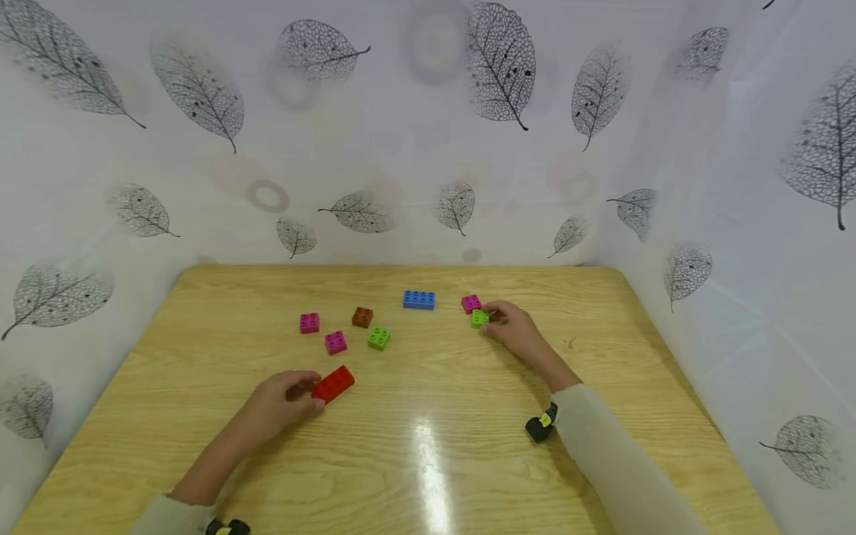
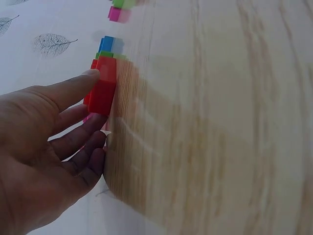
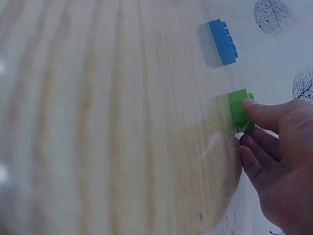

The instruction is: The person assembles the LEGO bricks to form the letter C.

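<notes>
At the near left of the head view, my left hand (image 1: pixel 277 405) pinches one end of a long red building brick (image 1: pixel 334 384) between thumb and fingers. The left wrist view shows the thumb across the side of the red brick (image 2: pixel 103 87), low at the tabletop. Farther off on the right, my right hand (image 1: pixel 515 327) pinches a small square green brick (image 1: pixel 479 319). A magenta brick (image 1: pixel 471 303) sits just behind that green one. In the right wrist view the thumb presses the near face of the green brick (image 3: pixel 239 111), and the other fingers are partly hidden behind it.
Between the hands lie a second green brick (image 1: pixel 379 338), a brown brick (image 1: pixel 362 317) and two magenta bricks (image 1: pixel 336 342). A long blue brick (image 1: pixel 418 299) lies near the back of the wooden table (image 1: pixel 414 461). A leaf-patterned white sheet (image 1: pixel 414 134) surrounds the back and sides.
</notes>
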`<action>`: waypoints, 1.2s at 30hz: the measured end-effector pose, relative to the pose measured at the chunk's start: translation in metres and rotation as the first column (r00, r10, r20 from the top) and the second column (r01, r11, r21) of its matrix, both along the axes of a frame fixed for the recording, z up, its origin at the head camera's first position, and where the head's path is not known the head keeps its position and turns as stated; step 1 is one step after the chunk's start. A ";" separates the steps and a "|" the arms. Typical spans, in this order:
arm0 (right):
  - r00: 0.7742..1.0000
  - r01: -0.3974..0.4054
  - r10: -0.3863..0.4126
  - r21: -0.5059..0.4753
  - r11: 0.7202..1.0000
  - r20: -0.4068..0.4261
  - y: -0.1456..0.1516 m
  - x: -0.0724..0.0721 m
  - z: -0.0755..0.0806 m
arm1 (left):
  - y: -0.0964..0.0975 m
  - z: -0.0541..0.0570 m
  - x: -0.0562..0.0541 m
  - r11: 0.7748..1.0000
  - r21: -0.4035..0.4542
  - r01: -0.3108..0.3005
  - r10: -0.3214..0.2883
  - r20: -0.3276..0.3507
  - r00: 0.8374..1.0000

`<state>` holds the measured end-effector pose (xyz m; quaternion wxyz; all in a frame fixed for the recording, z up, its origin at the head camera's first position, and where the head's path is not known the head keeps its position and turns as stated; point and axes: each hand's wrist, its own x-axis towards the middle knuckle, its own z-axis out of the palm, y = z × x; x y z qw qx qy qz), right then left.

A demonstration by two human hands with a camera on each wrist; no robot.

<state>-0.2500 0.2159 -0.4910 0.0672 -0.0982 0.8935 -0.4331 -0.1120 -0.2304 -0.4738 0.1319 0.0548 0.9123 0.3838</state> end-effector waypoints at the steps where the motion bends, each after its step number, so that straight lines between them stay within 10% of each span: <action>1: 1.000 0.003 -0.003 0.002 1.000 -0.002 0.000 0.000 0.000 | 0.000 0.000 0.000 1.000 -0.004 0.003 -0.003 -0.003 1.000; 36: 0.998 -0.056 0.055 0.043 0.997 0.024 -0.002 0.025 0.006 | 0.027 -0.001 -0.010 0.991 0.041 0.127 -0.125 -0.045 0.991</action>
